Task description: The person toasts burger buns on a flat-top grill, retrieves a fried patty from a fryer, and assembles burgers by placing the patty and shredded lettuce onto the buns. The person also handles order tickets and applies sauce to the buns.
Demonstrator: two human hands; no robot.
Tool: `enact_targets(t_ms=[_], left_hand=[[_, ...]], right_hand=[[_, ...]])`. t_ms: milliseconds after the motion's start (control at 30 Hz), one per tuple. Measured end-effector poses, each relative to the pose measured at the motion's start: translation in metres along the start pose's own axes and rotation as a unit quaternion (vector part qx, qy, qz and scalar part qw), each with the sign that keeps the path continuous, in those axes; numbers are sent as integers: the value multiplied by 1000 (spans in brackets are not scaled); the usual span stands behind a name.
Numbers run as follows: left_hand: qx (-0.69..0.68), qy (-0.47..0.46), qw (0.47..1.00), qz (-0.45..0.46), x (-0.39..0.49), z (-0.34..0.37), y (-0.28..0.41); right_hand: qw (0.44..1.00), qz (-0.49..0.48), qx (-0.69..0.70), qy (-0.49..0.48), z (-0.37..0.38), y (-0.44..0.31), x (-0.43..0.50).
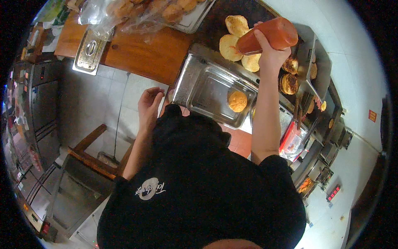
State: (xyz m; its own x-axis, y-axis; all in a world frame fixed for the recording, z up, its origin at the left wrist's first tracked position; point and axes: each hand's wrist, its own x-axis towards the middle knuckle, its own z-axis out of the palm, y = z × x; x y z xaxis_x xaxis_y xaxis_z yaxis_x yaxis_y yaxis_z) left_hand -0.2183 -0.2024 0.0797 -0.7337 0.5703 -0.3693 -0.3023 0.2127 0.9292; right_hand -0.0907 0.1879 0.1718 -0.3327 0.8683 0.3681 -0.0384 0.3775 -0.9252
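My right hand [273,56] is wrapped around a squeeze bottle [273,32] of red sauce. The bottle lies tilted, its narrow end low over several cut bun halves [229,49] on the dark griddle surface. A little red sauce shows on one pale cut face beside the bottle. My left hand [149,102] hangs loosely curled short of the counter edge, with nothing visible in it. Between my arms, a rectangular steel pan [211,90] holds one golden bun top [238,101] near its right end.
Browned buns [289,83] sit right of my right forearm, beside a deep steel container [321,62]. Left is a wooden counter [140,56] with a steel lid [90,51] over its edge. Bagged buns [172,12] and a tray [196,18] lie farther back. A wooden-framed stand [93,162] is at lower left.
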Motion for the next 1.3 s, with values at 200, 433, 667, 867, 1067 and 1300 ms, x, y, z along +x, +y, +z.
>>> enact_targets(t_ms=[200,433,667,867,1067,1300], left_hand=[[-10,-8,1000,-8,11,6,5],[-13,-38,998,-42,12,14,12],[17,-48,997,-50,20,12,13],[15,-44,996,-81,22,9,19],[5,-84,996,-21,43,10,3],[-8,-213,970,117,79,47,48]], right_hand=[[998,27,-6,49,4,-2,6],[990,14,125,69,13,3,45],[999,10,16,50,42,32,98],[998,0,-28,64,41,38,96],[958,110,48,260,15,29,95],[847,320,355,232,42,-26,-36]])
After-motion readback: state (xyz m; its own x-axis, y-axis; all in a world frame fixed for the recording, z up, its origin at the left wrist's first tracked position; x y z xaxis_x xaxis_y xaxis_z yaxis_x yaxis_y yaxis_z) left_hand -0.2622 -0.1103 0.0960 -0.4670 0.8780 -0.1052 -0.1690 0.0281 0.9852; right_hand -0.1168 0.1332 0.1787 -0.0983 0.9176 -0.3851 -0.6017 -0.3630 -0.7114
